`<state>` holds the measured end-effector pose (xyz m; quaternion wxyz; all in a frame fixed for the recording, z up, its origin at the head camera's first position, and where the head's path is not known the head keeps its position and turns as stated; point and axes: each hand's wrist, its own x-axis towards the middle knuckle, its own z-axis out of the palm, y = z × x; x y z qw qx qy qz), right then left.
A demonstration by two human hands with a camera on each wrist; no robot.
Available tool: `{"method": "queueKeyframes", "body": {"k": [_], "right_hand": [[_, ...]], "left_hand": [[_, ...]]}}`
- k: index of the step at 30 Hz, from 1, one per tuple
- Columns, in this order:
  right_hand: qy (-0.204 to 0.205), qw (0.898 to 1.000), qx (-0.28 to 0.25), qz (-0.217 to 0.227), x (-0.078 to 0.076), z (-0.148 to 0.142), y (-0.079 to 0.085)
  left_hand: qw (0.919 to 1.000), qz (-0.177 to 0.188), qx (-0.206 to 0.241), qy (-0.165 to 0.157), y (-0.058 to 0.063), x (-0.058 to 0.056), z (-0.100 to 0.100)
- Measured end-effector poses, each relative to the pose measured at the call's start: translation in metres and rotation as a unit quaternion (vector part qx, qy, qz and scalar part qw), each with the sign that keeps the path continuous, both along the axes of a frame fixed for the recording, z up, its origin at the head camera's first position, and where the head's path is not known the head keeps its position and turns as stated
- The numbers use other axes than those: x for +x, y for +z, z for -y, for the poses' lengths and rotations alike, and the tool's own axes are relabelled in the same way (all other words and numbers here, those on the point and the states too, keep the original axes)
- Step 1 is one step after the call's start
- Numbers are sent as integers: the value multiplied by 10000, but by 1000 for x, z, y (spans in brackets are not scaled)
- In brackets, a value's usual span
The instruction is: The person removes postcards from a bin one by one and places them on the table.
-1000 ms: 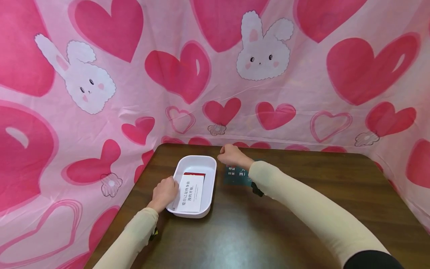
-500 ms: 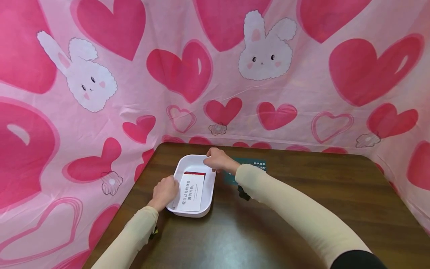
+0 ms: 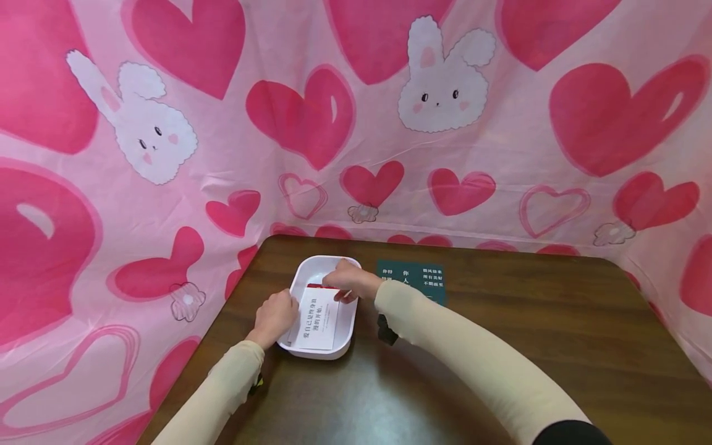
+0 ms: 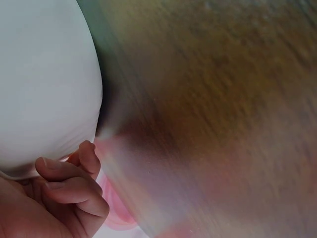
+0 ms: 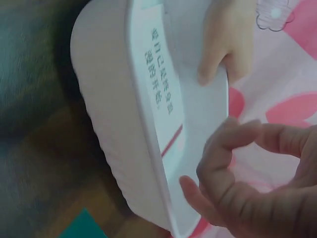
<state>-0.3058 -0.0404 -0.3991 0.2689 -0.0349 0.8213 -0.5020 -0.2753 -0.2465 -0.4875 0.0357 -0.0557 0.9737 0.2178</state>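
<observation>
A white plastic tray (image 3: pixel 348 321) stands on the table. Its left rim is pinched by my left hand (image 3: pixel 275 316), which appears in the left wrist view with curled fingers. Inside lies a white card (image 3: pixel 318 321) with dark printed characters, partly covering a red card (image 3: pixel 313 286). Over the tray's right side hovers my right hand (image 3: pixel 351 281), fingertips close to the far edge of these cards. In the right wrist view, the right hand (image 5: pixel 247 183) has loosely bent fingers, thumb near the index finger, and nothing visible between them.
A dark teal card (image 3: pixel 414 278) with pale print lies flat on the table, right of the tray and partly behind my right sleeve. The brown wooden table (image 3: pixel 534 334) ends at pink heart-patterned cloth (image 3: pixel 478 148) at the back and sides.
My right hand has moved left from beside the tray, above the teal card, to over the tray's inside. The teal card is more exposed. My left hand keeps its place on the rim.
</observation>
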Motion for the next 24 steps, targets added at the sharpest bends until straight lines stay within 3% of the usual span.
{"method": "queueKeyframes", "body": {"k": [9,18,24], "right_hand": [[-4,9833,-715,1674,-1,0,-10],[-179,9634,-1232,2376,7,10,-26],[-264,9563,-1368,2569,9,14,-31]], "left_hand": [[10000,-57,-10,-52,1,-1,-1],[9999,-90,-73,-85,1,-1,0],[9998,-122,-139,-93,-1,-2,0]]}}
